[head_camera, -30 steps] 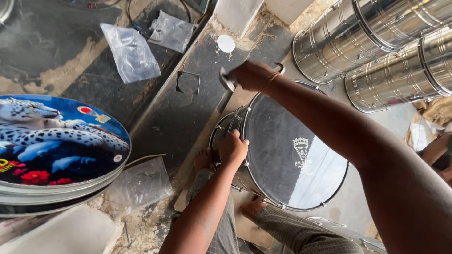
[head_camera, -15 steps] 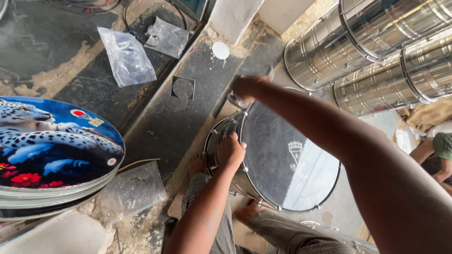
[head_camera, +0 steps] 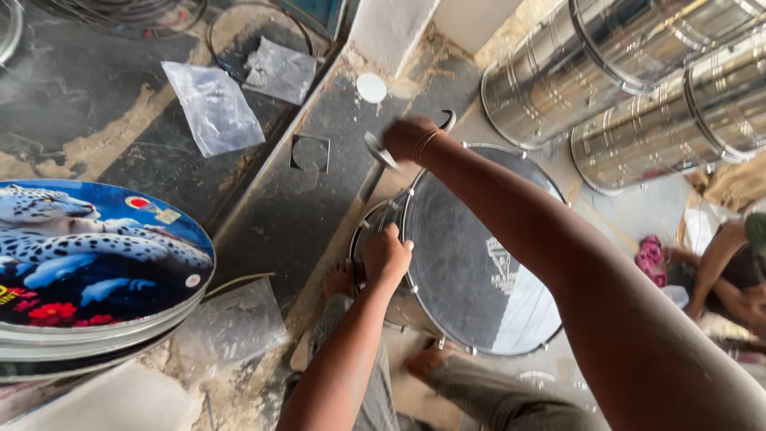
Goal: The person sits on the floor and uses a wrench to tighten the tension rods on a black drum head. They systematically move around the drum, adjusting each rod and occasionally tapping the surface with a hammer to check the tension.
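Head view: you are at the tightening stage on the round metal-shelled drum with the dark skin (head_camera: 479, 255), which lies tilted across your lap at the centre of the frame, its skin facing up and to the right. Your right hand (head_camera: 408, 137), upper centre, is closed around a bright metal T-handled key (head_camera: 375, 150) set at the drum's top rim; the hand is blurred, so how the fingers wrap cannot be told. Your left hand (head_camera: 386, 257) is clamped over the rim on the drum's left side, steadying it. The next move, I judge, calls for a firm hold on the rim while the key turns squarely on its lug.

Counted: one drum in hand, one key, two shiny steel drum shells (head_camera: 558, 72) at upper right, one stack of printed leopard drum skins (head_camera: 88, 263) at left, three clear plastic bags (head_camera: 211, 108) on the floor.
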